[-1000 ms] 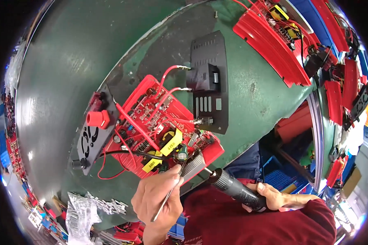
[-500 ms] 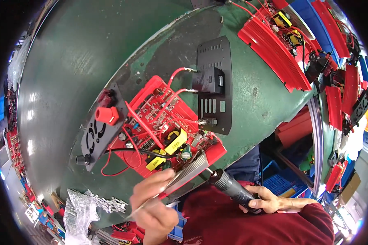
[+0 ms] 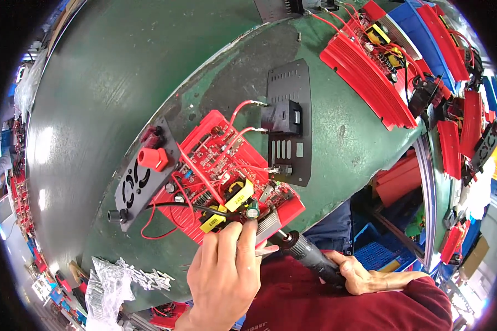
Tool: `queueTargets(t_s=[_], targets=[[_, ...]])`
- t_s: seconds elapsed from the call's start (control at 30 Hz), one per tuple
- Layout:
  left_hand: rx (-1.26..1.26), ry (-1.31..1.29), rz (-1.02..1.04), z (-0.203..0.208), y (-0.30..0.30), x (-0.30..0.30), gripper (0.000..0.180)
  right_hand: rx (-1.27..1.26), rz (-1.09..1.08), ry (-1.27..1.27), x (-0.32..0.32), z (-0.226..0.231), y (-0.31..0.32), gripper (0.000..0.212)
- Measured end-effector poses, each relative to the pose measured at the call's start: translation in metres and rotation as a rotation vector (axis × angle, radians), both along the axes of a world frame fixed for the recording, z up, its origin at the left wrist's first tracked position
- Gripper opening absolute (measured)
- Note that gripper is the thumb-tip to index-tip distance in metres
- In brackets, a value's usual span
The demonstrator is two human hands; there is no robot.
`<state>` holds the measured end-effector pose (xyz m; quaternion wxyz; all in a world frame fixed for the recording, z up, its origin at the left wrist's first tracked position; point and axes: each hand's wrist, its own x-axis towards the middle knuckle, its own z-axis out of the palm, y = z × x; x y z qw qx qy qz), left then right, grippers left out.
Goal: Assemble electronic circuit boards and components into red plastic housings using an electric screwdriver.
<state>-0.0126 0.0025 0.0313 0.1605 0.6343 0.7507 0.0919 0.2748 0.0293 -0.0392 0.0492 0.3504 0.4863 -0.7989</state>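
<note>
A red open housing with a red circuit board [image 3: 212,157] lies on the green table, with yellow-labelled transformers [image 3: 240,196] and wires. My left hand [image 3: 226,270] grips its near edge, fingers bent over the inner side by the silver finned metal bar [image 3: 269,225], thumb outside. My right hand [image 3: 353,273] is wrapped round a black electric screwdriver [image 3: 314,256], whose tip points at the housing's near wall; contact there is hard to make out. A black vented end panel [image 3: 290,80] stands right of the board, wired to it. A grey panel with a red knob [image 3: 153,159] leans at the left.
More red housings [image 3: 370,77] with boards lie at the upper right, beside a blue bin [image 3: 419,38]. A plastic bag [image 3: 105,289] and small white pieces [image 3: 152,277] sit at the lower left. A blue crate [image 3: 375,248] stands below the table's edge.
My left hand has come up and right onto the housing's near edge, its fingers now bent over it. The screwdriver has shifted slightly. The unit has moved a little.
</note>
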Motion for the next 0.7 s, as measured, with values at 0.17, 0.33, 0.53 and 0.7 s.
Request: queueTargets(t_s=[0.17,0.33,0.53,0.7], targets=[[-0.022,-0.043,-0.048,-0.002,0.006,-0.009,0.042,-0.066,0.031,-0.024,0.004,0.001,0.002,0.07],[0.009,-0.095,-0.036,-0.005,0.005,-0.011,0.036,-0.358,-0.056,0.004,0.015,-0.013,-0.008,0.071],[-0.02,-0.131,-0.039,-0.003,0.001,-0.015,0.039,-1.063,-0.041,0.222,0.001,-0.027,0.0,0.091],[0.055,-0.144,-0.017,-0.003,0.013,-0.017,0.029,-0.751,0.007,0.161,0.006,-0.031,0.006,0.084]])
